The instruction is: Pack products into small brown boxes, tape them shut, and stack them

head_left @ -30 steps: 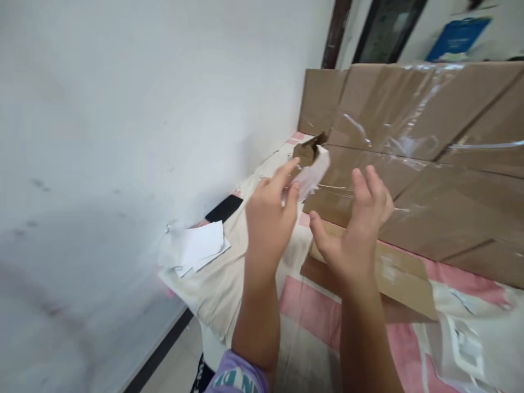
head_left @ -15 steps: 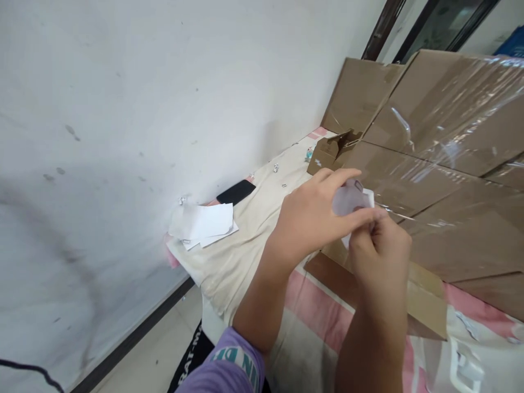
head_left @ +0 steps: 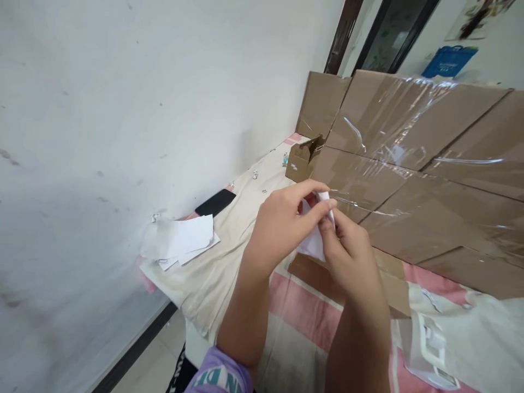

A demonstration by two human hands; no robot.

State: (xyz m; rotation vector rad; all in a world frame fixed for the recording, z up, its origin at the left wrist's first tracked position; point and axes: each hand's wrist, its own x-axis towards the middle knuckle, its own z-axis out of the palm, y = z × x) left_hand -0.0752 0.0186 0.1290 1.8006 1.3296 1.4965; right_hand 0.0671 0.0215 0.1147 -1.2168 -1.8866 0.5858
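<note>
Both hands meet right of the middle, above an open cardboard box. My left hand pinches the top of a small white piece, which looks like paper or a thin pouch. My right hand grips the same piece from the right, its thumb and fingertips pressed close to my left thumb. The fingers hide part of the piece. Left of the hands, a stack of white papers with a paper clip at its lower edge lies on the cream cloth, beside a black phone-like object.
Large taped cardboard boxes stand along the right. A small open carton sits behind the hands. Crumpled bits lie on the cloth by the wall. At the lower right is a white plastic container.
The camera view has shifted, so the surroundings sit further left. The translucent piece, spread between the hands before, is now folded or gathered, and the left fingers have closed on it.
</note>
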